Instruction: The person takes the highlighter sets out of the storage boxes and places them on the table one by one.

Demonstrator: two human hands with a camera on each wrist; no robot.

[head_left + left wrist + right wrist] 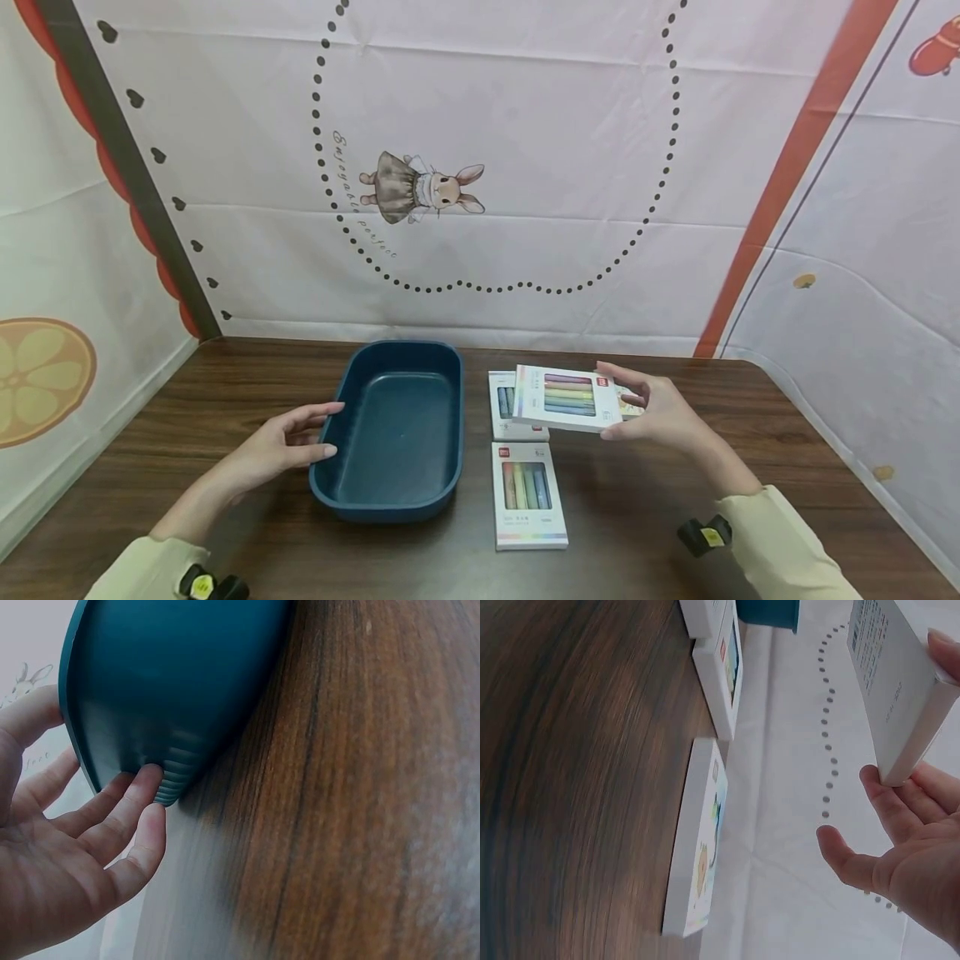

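My left hand (281, 446) holds the left rim of a dark blue plastic bin (386, 505). In the left wrist view, some fingers (124, 802) touch its outer wall and others reach behind the rim. My right hand (660, 408) grips the right end of a white windowed box of coloured sticks (530, 392), the sticks' exact kind unclear. It is raised above the table, window side up. Beneath it, partly covered, lies a similar box (517, 431). Nearer me lies another windowed box (528, 533). A white box with a coloured picture (694, 847) lies below my right hand.
Everything stands on a dark wood-grain table (622, 517). A white printed cloth (555, 167) with a rabbit picture (420, 187) hangs behind the table's back edge, and cloth also hangs at both sides. Wrist devices (705, 536) sit at both sleeves.
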